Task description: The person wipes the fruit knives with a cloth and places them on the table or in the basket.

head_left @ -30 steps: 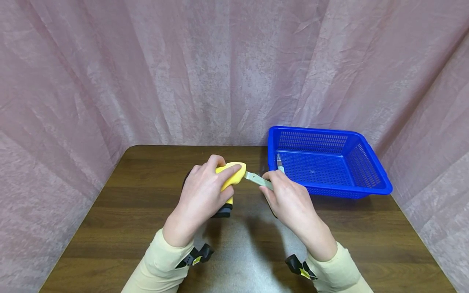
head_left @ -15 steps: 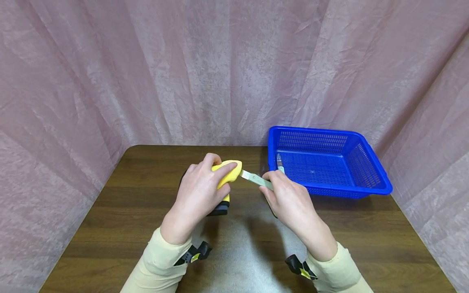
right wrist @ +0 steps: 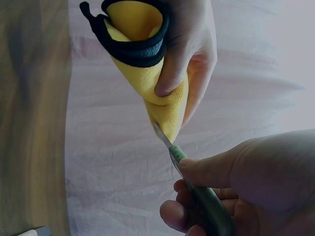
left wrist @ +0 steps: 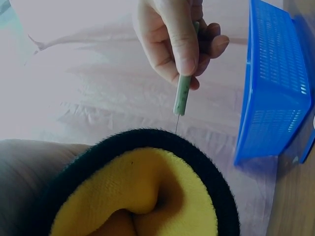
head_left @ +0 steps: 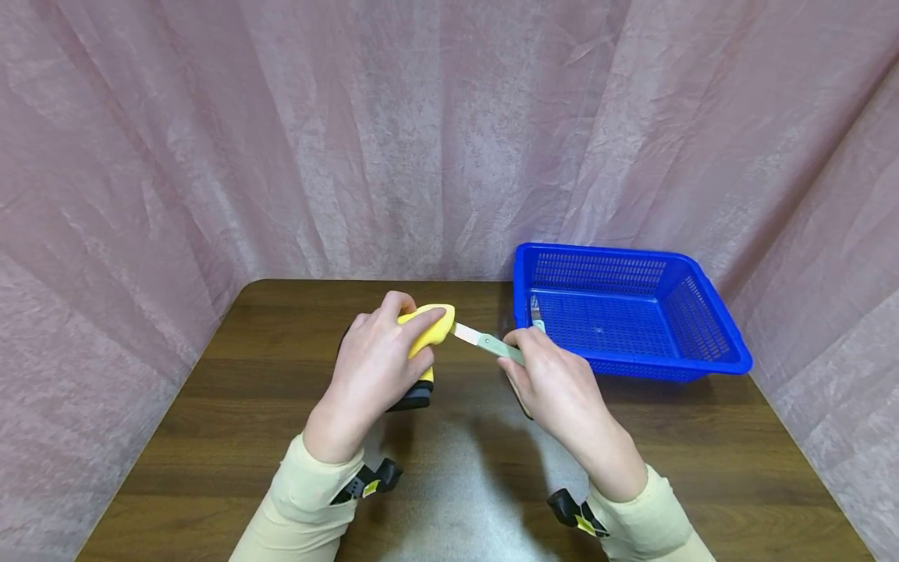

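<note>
My left hand (head_left: 368,355) pinches a folded yellow cloth (head_left: 430,326) with dark edging around the blade of a knife. The cloth hides the blade's outer part; a short bare stretch of metal shows beside the green handle. My right hand (head_left: 555,382) grips this green-handled knife (head_left: 502,349), its thumb along the handle in the right wrist view. The cloth's loose end bulges open like a cup in the left wrist view, showing its yellow inside (left wrist: 142,182) and black rim. Both hands are above the table.
A blue perforated basket (head_left: 632,253) stands at the table's back right, close to my right hand. Inside, along its left wall, lies another knife (head_left: 537,311) with a pale handle. The brown wooden table (head_left: 232,406) extends to the pink curtain (head_left: 351,140) behind.
My left hand and the cloth have slid to the left, away from the handle, so more of the blade is bare. My right hand has stayed in place.
</note>
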`<state>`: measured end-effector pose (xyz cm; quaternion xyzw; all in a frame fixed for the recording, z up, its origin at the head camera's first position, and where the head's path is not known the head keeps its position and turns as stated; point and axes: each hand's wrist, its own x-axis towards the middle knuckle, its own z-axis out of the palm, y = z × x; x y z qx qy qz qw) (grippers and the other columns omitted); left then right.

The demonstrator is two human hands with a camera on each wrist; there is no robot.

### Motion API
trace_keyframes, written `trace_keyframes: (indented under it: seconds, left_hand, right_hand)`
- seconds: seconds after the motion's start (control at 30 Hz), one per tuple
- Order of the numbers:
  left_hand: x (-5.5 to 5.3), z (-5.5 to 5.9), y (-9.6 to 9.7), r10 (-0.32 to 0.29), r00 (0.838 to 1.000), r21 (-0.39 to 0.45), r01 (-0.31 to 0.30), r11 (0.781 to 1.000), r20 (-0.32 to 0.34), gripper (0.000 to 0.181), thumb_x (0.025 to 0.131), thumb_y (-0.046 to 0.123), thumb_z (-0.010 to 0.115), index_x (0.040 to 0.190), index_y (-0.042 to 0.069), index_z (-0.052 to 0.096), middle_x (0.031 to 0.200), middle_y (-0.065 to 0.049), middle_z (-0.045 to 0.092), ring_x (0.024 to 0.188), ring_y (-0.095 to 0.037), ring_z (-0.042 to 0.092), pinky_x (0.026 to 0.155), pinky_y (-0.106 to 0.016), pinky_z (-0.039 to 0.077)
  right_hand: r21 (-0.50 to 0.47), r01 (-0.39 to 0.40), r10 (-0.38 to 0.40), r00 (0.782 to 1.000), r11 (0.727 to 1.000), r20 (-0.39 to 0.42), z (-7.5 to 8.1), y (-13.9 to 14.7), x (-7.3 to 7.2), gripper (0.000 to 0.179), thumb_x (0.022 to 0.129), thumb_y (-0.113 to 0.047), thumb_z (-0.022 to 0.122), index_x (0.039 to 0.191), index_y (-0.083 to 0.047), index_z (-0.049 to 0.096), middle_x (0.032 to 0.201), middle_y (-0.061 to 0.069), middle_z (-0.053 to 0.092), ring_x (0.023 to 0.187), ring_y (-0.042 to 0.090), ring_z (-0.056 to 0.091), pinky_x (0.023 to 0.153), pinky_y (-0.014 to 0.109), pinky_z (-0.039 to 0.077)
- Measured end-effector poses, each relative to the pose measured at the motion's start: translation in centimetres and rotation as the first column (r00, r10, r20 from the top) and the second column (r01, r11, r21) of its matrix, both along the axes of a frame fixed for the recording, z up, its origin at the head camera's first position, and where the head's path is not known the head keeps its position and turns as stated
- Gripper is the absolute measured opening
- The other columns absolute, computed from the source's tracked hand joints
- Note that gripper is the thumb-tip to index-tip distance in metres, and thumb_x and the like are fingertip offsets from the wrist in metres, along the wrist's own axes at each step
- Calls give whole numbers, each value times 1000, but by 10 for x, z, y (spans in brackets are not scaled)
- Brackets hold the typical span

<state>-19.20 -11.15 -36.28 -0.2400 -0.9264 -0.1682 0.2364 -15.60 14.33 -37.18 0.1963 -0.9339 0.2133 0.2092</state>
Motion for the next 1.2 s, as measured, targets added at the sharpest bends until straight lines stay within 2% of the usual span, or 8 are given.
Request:
trace_keyframes:
  seconds: [0.6, 0.93, 1.2]
  left_hand:
    - [-5, -2, -7, 25, 1000, 24, -25, 999, 7, 56, 83, 7, 78, 136, 23, 80, 122, -16, 64, 82, -35, 67, 80, -54, 54]
    - [-6, -2, -12, 55, 998, 26, -56, 998, 28, 56, 84, 10, 77, 138, 24, 78, 125, -17, 63, 82, -39, 66, 79, -55, 54]
    - [-7, -1, -13, 51, 998, 41, -52, 998, 27, 57, 84, 9, 76, 139, 25, 78, 124, -16, 62, 82, -36, 66, 80, -54, 53]
  right_hand:
    - [0, 3, -3, 1000, 1000, 0, 0, 0, 0, 18, 100, -15, 81, 115, -8, 74, 92, 2, 66, 69, 21, 60, 57, 43, 50]
    - [0, 14, -14, 1000, 1000, 23, 3, 0, 0, 18, 101, -15, 81, 116, -7, 74, 93, 2, 66, 70, 21, 59, 58, 44, 51]
    - [-1, 21, -21, 999, 1000, 36, 3, 1, 0, 17, 101, -16, 81, 116, -8, 74, 93, 1, 65, 69, 20, 57, 58, 44, 51]
